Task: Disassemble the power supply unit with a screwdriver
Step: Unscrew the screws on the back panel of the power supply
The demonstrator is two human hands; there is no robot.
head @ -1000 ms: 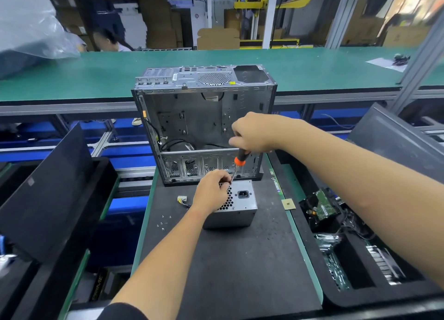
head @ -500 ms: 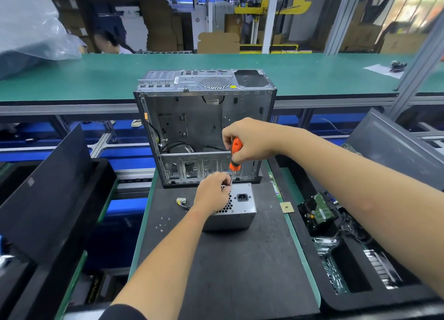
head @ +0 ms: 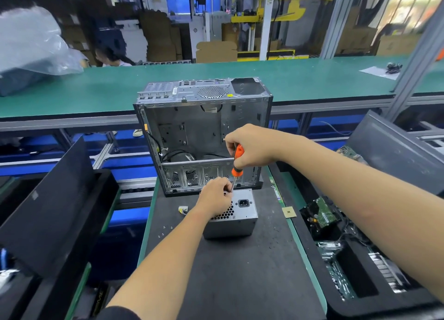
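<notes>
A grey metal power supply unit (head: 242, 214) lies on the black mat, its honeycomb grille and power socket facing up. My left hand (head: 215, 196) rests on its far left top, fingers curled by the screwdriver's tip; what they hold is hidden. My right hand (head: 249, 146) grips the orange-handled screwdriver (head: 237, 165), which points down toward the unit's far edge. A cable connector (head: 182, 209) sticks out to the unit's left.
An open, emptied computer case (head: 204, 132) stands right behind the unit. Several small screws (head: 164, 230) lie on the mat (head: 228, 271) at left. A small chip (head: 289, 212) sits at right. Black trays with circuit boards (head: 322, 216) flank the mat. A green conveyor (head: 312, 79) runs behind.
My right hand has shifted its grip on the screwdriver, exposing more orange handle. The shaft stays at the unit's far edge, and my left hand has stayed put.
</notes>
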